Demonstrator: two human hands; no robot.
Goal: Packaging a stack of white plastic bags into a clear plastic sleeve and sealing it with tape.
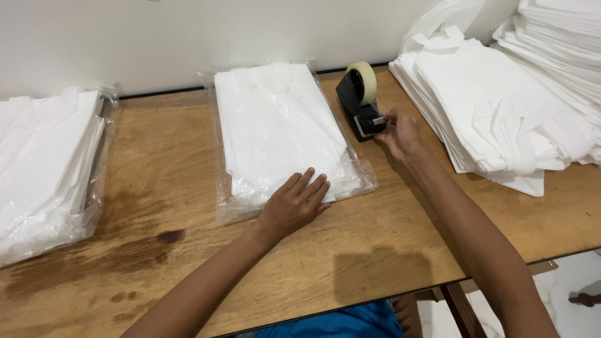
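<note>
The left hand (293, 205) lies flat with fingers spread on the near end of a clear packet of white bags (282, 128). The right hand (400, 133) pinches the tape end at the black tape dispenser (359, 100), just beside that packet on the wooden table (375, 250).

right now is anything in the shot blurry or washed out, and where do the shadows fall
Head view: the right hand at the tape dispenser is slightly motion-blurred; the left hand on the clear-wrapped packet is sharp. The loose white stacks are nearly blown out, folds faint. A soft shadow lies on the wooden table near its front edge.
</note>
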